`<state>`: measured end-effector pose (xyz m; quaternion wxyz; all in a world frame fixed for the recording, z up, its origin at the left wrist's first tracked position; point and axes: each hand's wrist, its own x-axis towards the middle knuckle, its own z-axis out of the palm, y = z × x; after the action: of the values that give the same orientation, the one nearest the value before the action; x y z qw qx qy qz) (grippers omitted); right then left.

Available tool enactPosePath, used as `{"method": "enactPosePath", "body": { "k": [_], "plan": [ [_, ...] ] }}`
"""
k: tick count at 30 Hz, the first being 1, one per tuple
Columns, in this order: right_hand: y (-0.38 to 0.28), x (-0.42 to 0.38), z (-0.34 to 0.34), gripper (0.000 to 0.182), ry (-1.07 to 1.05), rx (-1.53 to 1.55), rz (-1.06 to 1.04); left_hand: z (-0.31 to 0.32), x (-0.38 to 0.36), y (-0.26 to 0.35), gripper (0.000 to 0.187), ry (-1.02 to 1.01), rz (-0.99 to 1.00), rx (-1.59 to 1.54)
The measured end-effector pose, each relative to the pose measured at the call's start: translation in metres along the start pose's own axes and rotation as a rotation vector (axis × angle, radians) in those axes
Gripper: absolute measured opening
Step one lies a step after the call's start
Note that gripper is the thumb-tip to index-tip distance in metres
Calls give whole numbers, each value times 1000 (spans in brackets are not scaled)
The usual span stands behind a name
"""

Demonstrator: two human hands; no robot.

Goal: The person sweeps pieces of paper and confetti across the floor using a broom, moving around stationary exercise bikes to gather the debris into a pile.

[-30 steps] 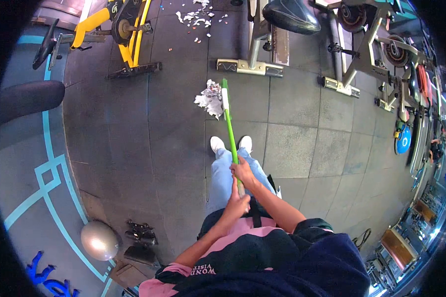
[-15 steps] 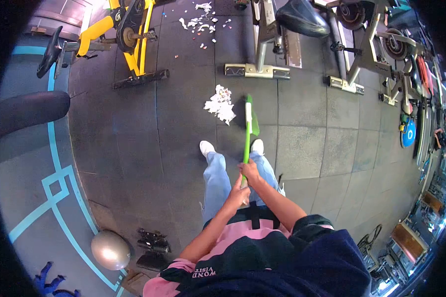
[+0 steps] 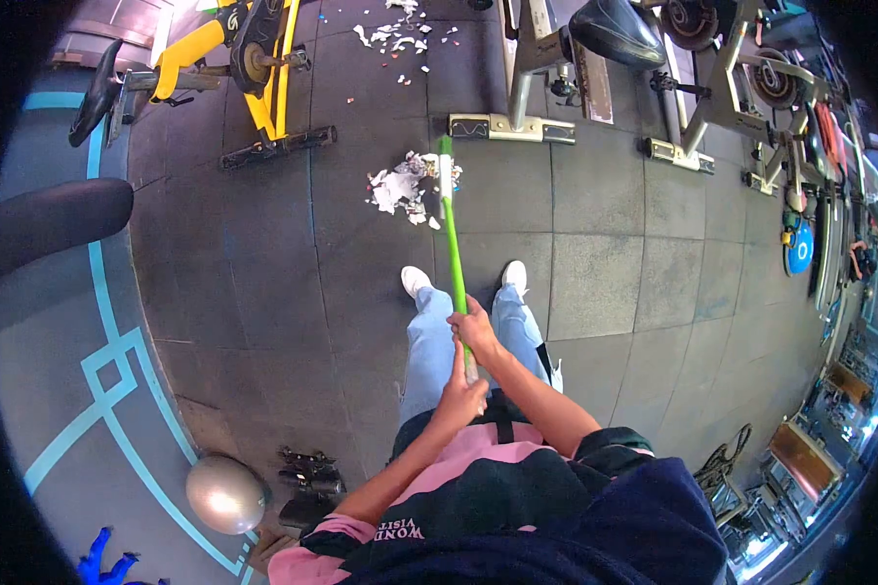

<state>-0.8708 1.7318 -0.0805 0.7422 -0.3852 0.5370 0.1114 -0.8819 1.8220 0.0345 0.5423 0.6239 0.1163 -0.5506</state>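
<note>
Right hand [image 3: 475, 330] fingers wrapped tight round the green broom [image 3: 454, 255] handle, higher up the stick. Left hand [image 3: 461, 398] clamped on the handle end just below it, near my waist, thumb up along the stick. Both fists closed on the broom, hands nearly touching.

Broom runs from my hands forward between my two white shoes [image 3: 416, 281], tilted slightly left. Its head sits on the floor against the right edge of a paper pile [image 3: 396, 188], white torn scraps with a few coloured bits. Pile lies ahead of my feet on the dark rubber tiles [image 3: 595, 283].

More scraps [image 3: 396, 31] scattered farther ahead, well apart from the pile. Yellow bike [image 3: 249, 78] to the front left, grey bike [image 3: 537, 88] base just beyond the broom head, more machines front right. Silver ball [image 3: 226, 494] behind me on the left, dark dumbbells [image 3: 310, 470] just beside it. Teal lines [image 3: 107, 361] on the floor at left.
</note>
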Motion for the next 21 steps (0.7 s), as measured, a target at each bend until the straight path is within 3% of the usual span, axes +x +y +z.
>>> {"method": "enactPosePath", "body": {
  "k": [8,10,12,15,21],
  "plan": [
    [42,40,-11,31,133,-284,21,-26,22,-16,79,-71,-175,-124],
    [54,57,2,34,78,-286,53,-38,31,-20,78,-8,-134,-172],
    [52,62,28,38,58,-628,-75,-54,29,-15,77,12,-148,-260],
    [60,74,64,41,-20,-781,-29,-75,24,-15,76,122,-152,-379],
    [32,43,95,43,-140,-736,-53,-81,3,12,79,162,-97,-338]
  ]
}}
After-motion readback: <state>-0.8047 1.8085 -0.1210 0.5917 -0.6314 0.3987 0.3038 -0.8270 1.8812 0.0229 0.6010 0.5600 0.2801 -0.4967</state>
